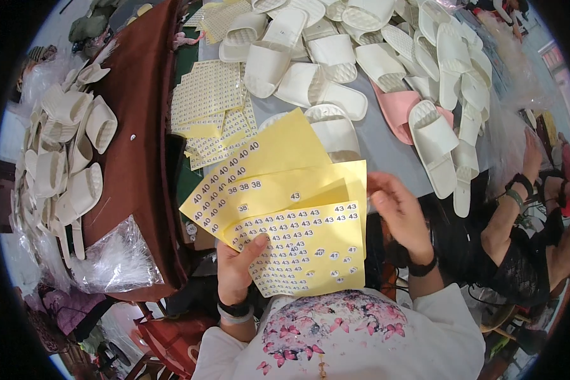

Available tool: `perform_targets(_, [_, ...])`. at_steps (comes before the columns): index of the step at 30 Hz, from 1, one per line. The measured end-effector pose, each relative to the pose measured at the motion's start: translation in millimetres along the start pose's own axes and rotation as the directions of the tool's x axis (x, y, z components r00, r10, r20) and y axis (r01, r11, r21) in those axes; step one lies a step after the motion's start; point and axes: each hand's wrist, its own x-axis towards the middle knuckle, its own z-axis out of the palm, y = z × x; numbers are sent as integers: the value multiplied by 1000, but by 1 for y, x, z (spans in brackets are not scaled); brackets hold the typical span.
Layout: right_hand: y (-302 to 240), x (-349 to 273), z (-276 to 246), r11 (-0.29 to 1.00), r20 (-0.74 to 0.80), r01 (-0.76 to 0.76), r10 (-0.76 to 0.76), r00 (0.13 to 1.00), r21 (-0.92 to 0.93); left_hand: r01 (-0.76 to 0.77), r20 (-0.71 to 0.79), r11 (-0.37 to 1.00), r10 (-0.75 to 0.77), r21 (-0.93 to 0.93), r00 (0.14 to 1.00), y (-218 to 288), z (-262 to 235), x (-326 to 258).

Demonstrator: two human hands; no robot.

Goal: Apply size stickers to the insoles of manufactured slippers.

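Note:
My left hand (237,267) is closed on several fanned yellow sticker sheets (278,140), thumb on top near their lower left. Rows of small round number stickers cover parts of the sheets, and the front sheet (345,285) has bare patches with a few scattered stickers. At the right edge of the sheets is my right hand (399,212), its fingers loosely bent and apart; it does not plainly grip anything. Beyond the sheets, white slippers (310,85) are heaped on a grey table (389,168), with a pink slipper (396,111) among them.
More yellow sticker sheets (209,95) lie at the table's left side. On the left, white slippers (63,164) and clear plastic bags (117,259) rest on a brown surface (136,95). Another person's arm (510,202) is close by on the right.

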Motion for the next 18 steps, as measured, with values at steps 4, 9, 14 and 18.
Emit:
perform_targets(4, [19, 2, 14, 966, 129, -204, 184, 974, 159, 39, -38, 997, -36, 62, 999, -1, -6, 0])
perform_targets(9, [0, 13, 21, 1000, 7, 4, -3, 1000, -27, 74, -57, 990, -68, 120, 996, -1, -7, 4])
perform_targets(14, [-7, 22, 22, 999, -39, 48, -49, 998, -20, 93, -53, 993, -89, 79, 995, -3, -5, 4])
perform_targets(18, [-13, 28, 14, 999, -28, 35, -35, 999, -13, 54, -35, 998, -53, 26, 998, -2, -9, 4])
